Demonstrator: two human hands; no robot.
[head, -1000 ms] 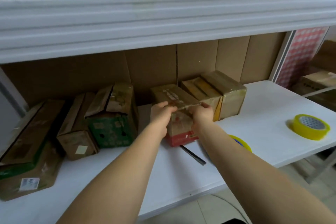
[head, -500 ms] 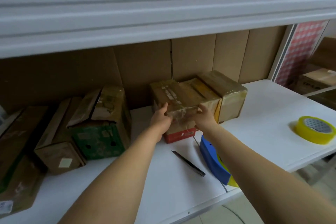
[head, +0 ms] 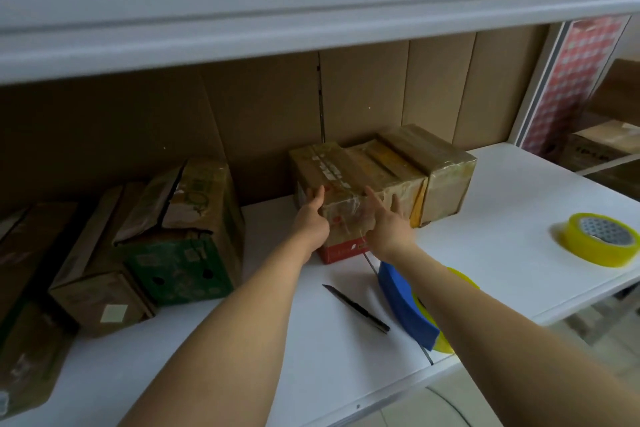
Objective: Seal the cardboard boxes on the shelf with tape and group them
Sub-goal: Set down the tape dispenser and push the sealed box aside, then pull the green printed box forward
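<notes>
— As you read along the white shelf (head: 519, 204) from the left, how many boxes do you count?

— Six. Three open boxes (head: 180, 229) huddle at the left: the first is cut off by the frame edge and dim, the middle one bears a pale sticker, the third is green-printed. Three sealed boxes (head: 446, 177) stand side by side against the back wall.

— And the hands?

— Both are on the taped box (head: 332, 177), leftmost of the sealed three. The left hand (head: 311, 218) lies flat on its left corner, fingers straight. The right hand (head: 388, 222) presses its front, fingers spread.

— Anything else?

— One black pen (head: 356, 309), one blue tape dispenser (head: 405, 305) partly hidden by the right forearm, and one yellow tape roll (head: 599, 239) at the far right.
</notes>
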